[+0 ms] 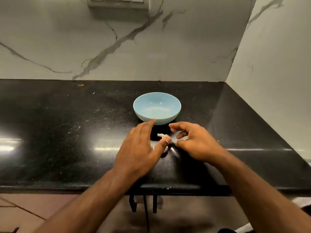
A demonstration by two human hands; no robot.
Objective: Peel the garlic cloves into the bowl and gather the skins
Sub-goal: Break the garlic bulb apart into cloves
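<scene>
A light blue bowl (157, 108) stands on the black counter and looks empty inside. Just in front of it lies a small pale garlic piece (162, 135) with papery skin. My left hand (138, 148) hovers low over the counter with its fingers stretched toward the bowl. Its thumb lies on or just over a whitish bit beside the garlic. My right hand (193, 142) is close on the right, fingers loosely curled, thumb tip near the same spot. Nothing shows plainly between its fingers.
The black granite counter (67, 132) runs wide to the left and ends at marble walls behind and to the right. Small pale specks lie scattered on it, and an orange scrap (81, 85) sits at the back left. The front edge is near my forearms.
</scene>
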